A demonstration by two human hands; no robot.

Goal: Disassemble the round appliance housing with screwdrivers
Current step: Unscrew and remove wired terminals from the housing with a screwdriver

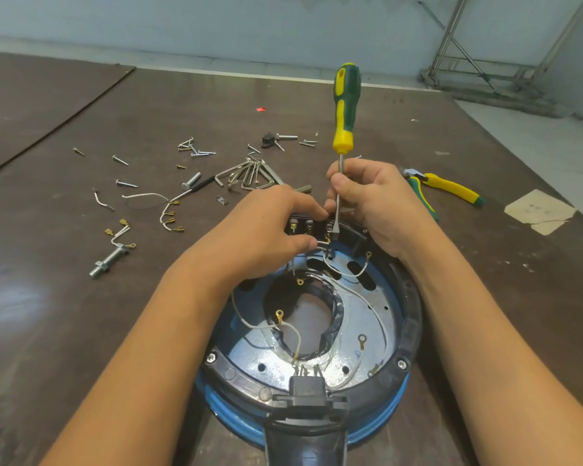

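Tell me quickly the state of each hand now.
Left hand: grips the black plastic terminal block on the round blue housing.
Right hand: pinches the steel shaft of the green-and-yellow screwdriver.

Pliers (451, 188) right of housing (414, 316), perhaps touching.

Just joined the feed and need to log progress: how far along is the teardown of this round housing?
Done: loose screws and pulled wires lie on the table; the housing is open. In hand: the right hand pinches the screwdriver by its shaft, tip at the terminal block, which the left hand grips. Left: rim screws in place, inner wires not yet removed.
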